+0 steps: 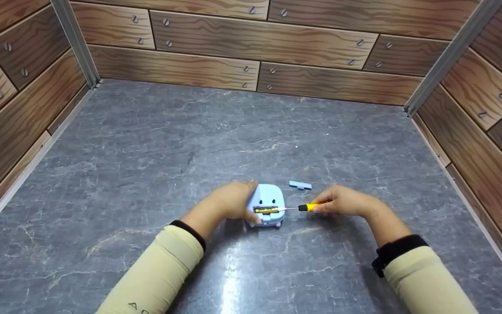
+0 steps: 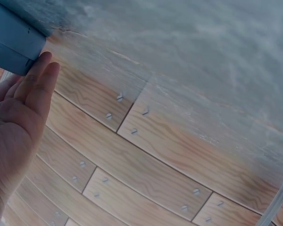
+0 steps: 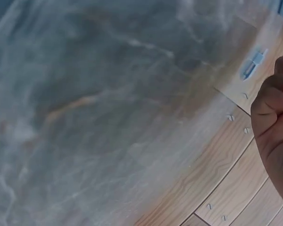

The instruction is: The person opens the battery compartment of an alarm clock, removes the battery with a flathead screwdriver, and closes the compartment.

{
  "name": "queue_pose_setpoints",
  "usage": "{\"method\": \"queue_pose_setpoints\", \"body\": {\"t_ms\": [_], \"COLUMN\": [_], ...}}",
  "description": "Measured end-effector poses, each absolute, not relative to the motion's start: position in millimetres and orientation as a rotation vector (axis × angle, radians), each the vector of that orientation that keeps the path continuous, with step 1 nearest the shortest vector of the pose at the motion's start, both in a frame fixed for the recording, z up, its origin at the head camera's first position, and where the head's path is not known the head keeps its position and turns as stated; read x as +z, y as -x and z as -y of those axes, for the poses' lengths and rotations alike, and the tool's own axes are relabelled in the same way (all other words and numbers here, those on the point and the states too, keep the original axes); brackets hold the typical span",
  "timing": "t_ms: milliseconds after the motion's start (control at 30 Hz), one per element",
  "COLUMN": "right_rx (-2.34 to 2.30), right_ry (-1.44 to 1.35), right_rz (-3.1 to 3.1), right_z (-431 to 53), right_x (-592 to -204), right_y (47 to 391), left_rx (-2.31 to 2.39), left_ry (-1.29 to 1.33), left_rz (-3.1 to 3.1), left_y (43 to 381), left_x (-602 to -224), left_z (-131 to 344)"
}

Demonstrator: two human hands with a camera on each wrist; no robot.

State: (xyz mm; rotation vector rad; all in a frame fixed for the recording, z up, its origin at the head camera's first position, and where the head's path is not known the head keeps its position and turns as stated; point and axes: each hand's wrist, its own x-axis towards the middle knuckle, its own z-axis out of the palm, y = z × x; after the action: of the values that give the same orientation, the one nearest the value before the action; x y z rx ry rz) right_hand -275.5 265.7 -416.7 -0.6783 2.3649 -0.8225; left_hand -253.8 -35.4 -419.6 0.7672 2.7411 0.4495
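A light blue rounded device (image 1: 271,192) lies on the grey marbled table with two dark spots on its upper face. Its battery compartment is uncovered, and a yellow-and-black battery (image 1: 266,210) sits inside. My left hand (image 1: 235,201) grips the device's left side, thumb at the near edge and fingers at the far side. In the left wrist view those fingers (image 2: 37,82) touch the casing. A yellow screwdriver (image 1: 311,206) with a black collar is pinched by my right hand (image 1: 340,201). Its thin shaft points left, the tip at the battery's right end.
A light blue battery cover (image 1: 300,185) lies just beyond the screwdriver, right of the device. Wood-patterned panels (image 1: 216,32) wall in the table (image 1: 198,126) at the back and both sides, with grey metal posts (image 1: 445,56) at the corners.
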Motion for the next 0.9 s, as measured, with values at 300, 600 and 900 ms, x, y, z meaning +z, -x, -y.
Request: {"method": "queue_pose_setpoints", "body": {"t_ms": [300, 600, 900], "right_rx": [-0.822, -0.755, -0.617], "right_ry": [0.568, 0.633, 0.646], "right_rz": [-2.293, -2.33, -2.459], "right_z": [-264.4, -263.5, -258.5], "right_x": [-419.9, -411.0, -381.8], "right_y": [275.7, 275.4, 272.7], "left_rx": [0.48, 0.476, 0.464], "left_ry": [-0.771, -0.774, -0.778], "left_rz": [-2.744, -2.74, -2.738], "left_y": [253.8, 253.7, 253.9], "left_x": [-419.4, -419.6, -419.5], "left_z": [35.7, 36.1, 36.8]}}
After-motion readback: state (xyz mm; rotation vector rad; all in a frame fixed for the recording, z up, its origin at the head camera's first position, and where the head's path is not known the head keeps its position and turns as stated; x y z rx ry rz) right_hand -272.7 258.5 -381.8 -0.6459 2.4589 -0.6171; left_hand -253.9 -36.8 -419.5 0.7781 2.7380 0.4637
